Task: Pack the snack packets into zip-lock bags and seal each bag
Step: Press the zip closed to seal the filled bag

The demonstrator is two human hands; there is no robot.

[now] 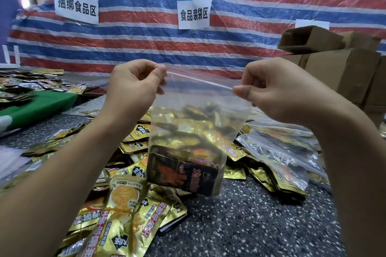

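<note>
A clear zip-lock bag (194, 110) hangs upright above the table, held up by its top strip. A black snack packet (188, 175) with red print lies at its bottom, and more packets show dimly through the plastic. My left hand (133, 87) pinches the strip's left end between thumb and fingers. My right hand (279, 89) pinches the right end. A heap of gold snack packets (125, 204) covers the table under and left of the bag.
Filled clear bags (279, 152) lie to the right on the speckled table (250, 225). Cardboard boxes (342, 69) are stacked at the right. A green tray (41, 106) holds more packets at the left. A striped tarp with paper signs (194, 13) hangs behind.
</note>
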